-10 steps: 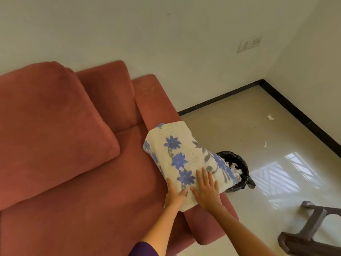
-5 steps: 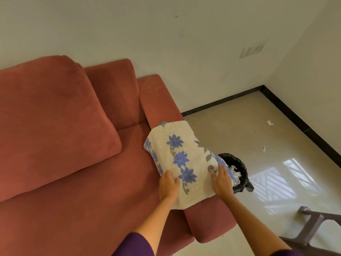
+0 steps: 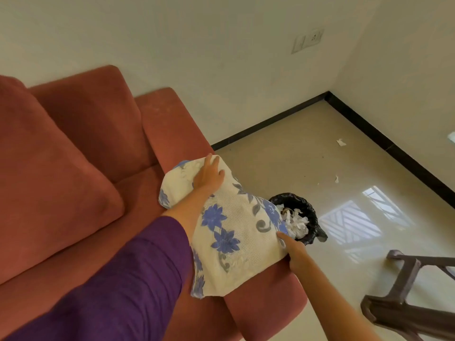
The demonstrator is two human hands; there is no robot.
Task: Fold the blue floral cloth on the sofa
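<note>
While the blue floral cloth (image 3: 236, 232) lies over the arm of the red sofa (image 3: 167, 124), the left hand (image 3: 208, 177) rests flat on its far end, fingers straight. The right hand (image 3: 294, 252) pinches the cloth's near edge, beside a black bin (image 3: 310, 212).

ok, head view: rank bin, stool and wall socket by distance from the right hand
1. Black bin, on the floor just beyond the right hand.
2. Stool, on the floor to its right.
3. Wall socket, high on the far wall.
</note>
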